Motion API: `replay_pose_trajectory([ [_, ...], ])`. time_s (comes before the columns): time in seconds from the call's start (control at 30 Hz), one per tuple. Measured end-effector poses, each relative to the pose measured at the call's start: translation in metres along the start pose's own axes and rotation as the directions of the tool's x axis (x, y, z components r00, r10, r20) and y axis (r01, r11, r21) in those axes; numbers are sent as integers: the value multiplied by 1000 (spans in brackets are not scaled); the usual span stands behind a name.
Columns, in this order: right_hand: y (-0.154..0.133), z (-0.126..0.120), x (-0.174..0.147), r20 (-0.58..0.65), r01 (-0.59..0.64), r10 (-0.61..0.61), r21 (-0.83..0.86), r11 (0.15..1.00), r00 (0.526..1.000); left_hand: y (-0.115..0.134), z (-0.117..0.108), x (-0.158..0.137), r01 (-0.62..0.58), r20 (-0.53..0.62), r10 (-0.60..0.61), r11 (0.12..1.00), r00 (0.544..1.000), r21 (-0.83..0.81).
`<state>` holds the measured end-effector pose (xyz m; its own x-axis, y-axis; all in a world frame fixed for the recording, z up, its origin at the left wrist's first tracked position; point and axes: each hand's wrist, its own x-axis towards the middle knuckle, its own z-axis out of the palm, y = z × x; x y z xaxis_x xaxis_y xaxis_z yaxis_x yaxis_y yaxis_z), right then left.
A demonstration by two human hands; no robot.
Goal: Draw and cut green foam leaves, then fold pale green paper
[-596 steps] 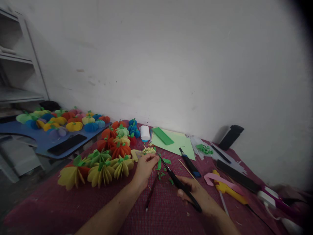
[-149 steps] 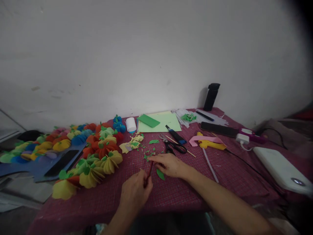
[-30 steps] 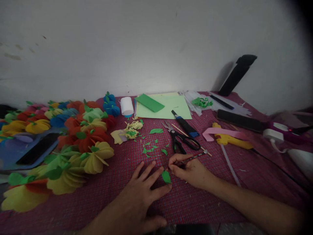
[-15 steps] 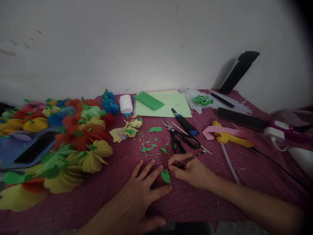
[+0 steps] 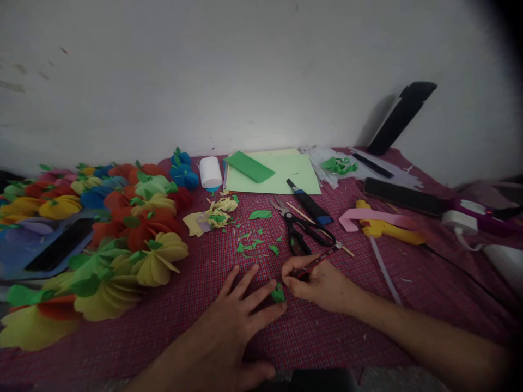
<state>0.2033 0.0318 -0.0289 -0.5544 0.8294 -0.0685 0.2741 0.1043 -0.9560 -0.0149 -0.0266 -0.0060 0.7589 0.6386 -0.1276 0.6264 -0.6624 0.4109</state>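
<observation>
My left hand (image 5: 239, 310) lies with its fingers spread on the checked cloth. Two of its fingers rest at a small green paper leaf (image 5: 278, 294), partly covering it. Just to the right, my right hand (image 5: 316, 283) is closed around a dark red patterned pencil (image 5: 321, 259), its lower end near the leaf and its tip hidden by my fingers. Beyond the hands are black-handled scissors (image 5: 300, 226), another green paper leaf (image 5: 260, 214) and small green paper scraps (image 5: 249, 246).
Paper pumpkins (image 5: 151, 218) in many colours crowd the left side. Paper sheets (image 5: 294, 174) lie at the back, with a blue-black cutter knife (image 5: 310, 201) before them. A yellow glue gun (image 5: 379, 228) with a cord lies right. A thin wooden stick (image 5: 347, 250) is by the scissors.
My left index finger has shifted slightly right, onto the green leaf, and covers more of its upper end. My right hand with the pencil has stayed nearly in place.
</observation>
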Motion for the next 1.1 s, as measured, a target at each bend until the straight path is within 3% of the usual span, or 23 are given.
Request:
replay_pose_trajectory([
  [0.27, 1, -1, 0, 1, 3, -3, -23, 1000, 1000, -4, 4, 0, -43, -25, 43, 999, 999, 7],
  [0.77, 2, -2, -1, 36, 3, -2, -35, 999, 999, 3, -2, 0, 27, 16, -26, 999, 1000, -25],
  [1.1, 3, -3, -2, 65, 2, 0, -30, 1000, 998, -1, 2, 1, -11, 3, 11, 1000, 1000, 2],
])
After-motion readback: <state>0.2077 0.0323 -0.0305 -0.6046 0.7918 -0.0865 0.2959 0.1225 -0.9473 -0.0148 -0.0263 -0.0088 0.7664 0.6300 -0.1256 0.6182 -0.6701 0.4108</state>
